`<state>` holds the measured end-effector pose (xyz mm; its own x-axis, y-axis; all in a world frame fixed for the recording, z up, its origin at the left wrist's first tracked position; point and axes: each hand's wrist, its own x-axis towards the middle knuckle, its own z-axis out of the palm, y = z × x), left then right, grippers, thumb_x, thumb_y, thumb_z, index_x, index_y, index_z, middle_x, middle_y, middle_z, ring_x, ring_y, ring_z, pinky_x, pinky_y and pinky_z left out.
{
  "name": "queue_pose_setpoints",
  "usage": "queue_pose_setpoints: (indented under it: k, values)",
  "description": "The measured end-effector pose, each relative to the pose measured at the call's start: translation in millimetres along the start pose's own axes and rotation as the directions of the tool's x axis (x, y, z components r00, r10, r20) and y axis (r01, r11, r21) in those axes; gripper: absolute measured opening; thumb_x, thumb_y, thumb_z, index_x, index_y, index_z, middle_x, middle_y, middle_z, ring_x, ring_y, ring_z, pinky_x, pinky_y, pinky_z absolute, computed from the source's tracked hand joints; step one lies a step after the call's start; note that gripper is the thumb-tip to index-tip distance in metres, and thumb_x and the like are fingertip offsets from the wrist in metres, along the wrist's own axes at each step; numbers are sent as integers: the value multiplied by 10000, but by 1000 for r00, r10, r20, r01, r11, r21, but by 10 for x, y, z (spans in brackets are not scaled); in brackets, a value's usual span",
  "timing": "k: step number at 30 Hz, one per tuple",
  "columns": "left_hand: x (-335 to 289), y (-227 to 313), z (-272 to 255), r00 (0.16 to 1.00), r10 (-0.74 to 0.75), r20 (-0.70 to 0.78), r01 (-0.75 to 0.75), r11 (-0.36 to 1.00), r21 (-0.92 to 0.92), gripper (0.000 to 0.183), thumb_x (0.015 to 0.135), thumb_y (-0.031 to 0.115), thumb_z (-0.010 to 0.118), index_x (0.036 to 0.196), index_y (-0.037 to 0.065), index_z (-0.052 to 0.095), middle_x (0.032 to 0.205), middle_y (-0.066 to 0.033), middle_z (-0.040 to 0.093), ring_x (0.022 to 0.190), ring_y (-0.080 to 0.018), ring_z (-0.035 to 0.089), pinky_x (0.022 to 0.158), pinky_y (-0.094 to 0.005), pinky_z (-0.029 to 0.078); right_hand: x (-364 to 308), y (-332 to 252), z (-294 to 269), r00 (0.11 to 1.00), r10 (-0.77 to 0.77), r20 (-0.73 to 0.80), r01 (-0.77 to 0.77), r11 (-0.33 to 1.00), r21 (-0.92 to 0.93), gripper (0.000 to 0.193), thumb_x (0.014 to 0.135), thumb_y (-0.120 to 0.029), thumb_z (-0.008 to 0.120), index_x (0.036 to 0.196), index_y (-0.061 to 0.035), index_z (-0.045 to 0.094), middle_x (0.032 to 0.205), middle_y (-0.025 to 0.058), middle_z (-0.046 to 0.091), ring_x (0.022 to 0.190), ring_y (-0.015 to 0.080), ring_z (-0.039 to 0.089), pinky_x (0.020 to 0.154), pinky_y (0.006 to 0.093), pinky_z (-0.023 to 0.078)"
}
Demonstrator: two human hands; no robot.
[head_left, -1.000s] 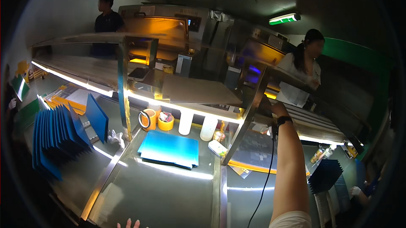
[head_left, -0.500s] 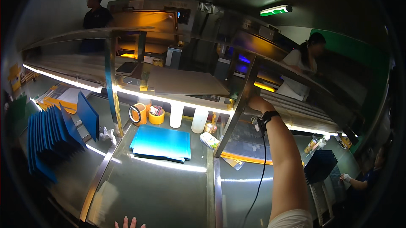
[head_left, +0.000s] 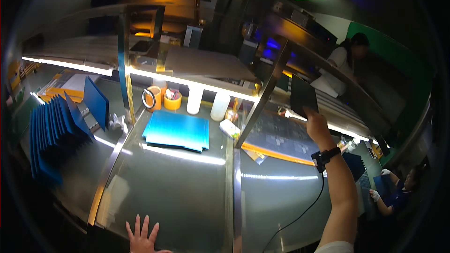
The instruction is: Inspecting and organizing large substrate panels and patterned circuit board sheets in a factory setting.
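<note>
Black-looking flat rectangular panel (head_left: 302, 94) is sitting just before 3 o'clock on the view dial, held up in front of the long shelf (head_left: 213, 63); whether it's touching the shelf, can't tell. Right hand (head_left: 318, 124) is clamping its lower end, arm reaching up from 5 o'clock. Black wristband with small boxy device (head_left: 326, 158) is riding that wrist, thin black cable (head_left: 322, 185) trailing toward 5 o'clock.

Left hand (head_left: 143, 240) is staying out of the grip at 7 o'clock: back up, fingers spread apart, holding nothing visible, lying over the near part of the dark grey smooth-topped bench (head_left: 173, 187). Contact: can't tell.

Stack of glossy blue rectangular sheets (head_left: 176, 128) is lying flat on the bench, between 8 and 9. Around that stack: orange and yellow tape rolls (head_left: 172, 104) are standing from 11 to 12, two white cylindrical bottles (head_left: 220, 106) at 1 and 2, small white-and-green pack (head_left: 229, 129) lying at 3. Row of upright blue panels (head_left: 56, 131) is standing at 9 on the view dial. White tube light (head_left: 187, 83) is glowing along the shelf's front edge. White-gloved co-worker (head_left: 398, 200) is handling a blue panel at 4.
</note>
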<state>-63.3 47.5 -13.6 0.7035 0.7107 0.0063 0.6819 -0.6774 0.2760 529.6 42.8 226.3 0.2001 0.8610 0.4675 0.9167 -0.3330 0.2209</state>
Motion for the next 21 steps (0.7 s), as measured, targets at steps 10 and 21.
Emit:
queue_pose_setpoints:
  k: [10,21]
  values:
    - [-23,-45,15,1000,13,-15,-13,1000,-2,1024,625,797,531,1299,32,432,1435,-287,208,1341,-499,105,985,-712,19,-2926,-1196,-1,921,-251,298,214,965,151,500,854,-241,530,1304,-32,467,1368,239,395,1271,447,358,1019,550,320]
    - [-129,19,-84,999,-48,-21,48,999,19,1065,597,668,650,1426,108,286,1506,-192,138,1388,-401,67,1042,-660,59,151,-408,-208,981,-135,-137,181,893,411,277,936,-167,492,1137,11,560,1106,163,590,1067,266,559,912,331,425]
